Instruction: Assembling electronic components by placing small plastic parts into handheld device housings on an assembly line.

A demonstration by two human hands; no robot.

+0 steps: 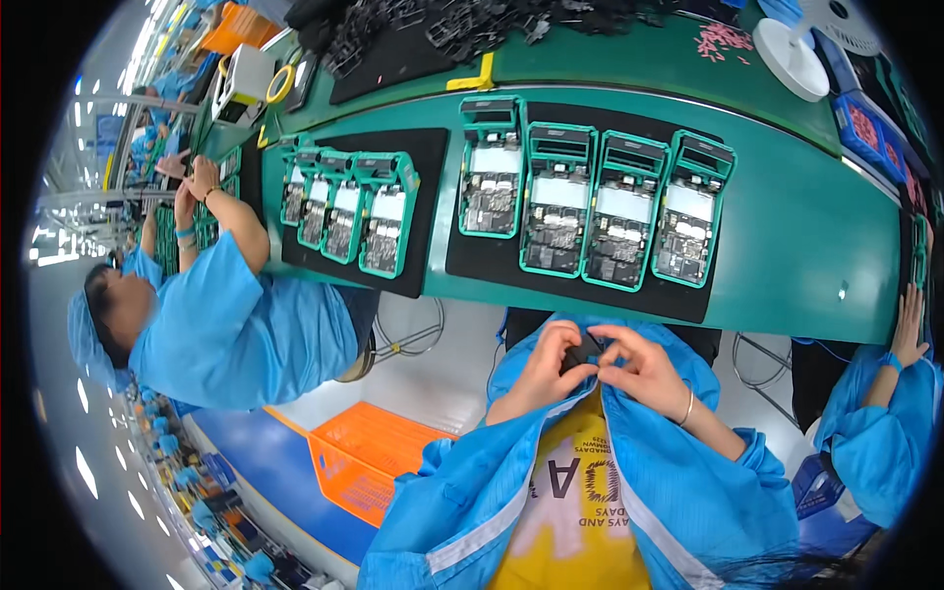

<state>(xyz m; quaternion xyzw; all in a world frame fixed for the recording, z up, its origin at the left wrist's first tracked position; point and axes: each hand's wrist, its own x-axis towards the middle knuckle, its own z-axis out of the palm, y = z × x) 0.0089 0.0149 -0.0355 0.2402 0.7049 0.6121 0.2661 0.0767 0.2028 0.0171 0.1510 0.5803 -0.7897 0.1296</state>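
Note:
Just in front of my chest, off the table's near edge, a small black part (582, 353) sits between my two hands. Its exact kind cannot be made out. My left hand (547, 368) is closed on it, thumb below and curled fingers above. My right hand (646, 370) meets it from the other side in a pinch, the fingertips at its edge. Beyond my hands, several green frames (617, 211) holding phone circuit boards lie on a black mat (492, 258). More green frames (383, 214) stand in a row on another black mat (425, 197) to the left.
Black parts (433, 29) are heaped at the back beside a yellow bracket (475, 75). Pink pieces (723, 41) and a white fan (792, 59) are at the back right. Co-workers (231, 324) sit at either side. An orange crate (369, 457) rests on the floor.

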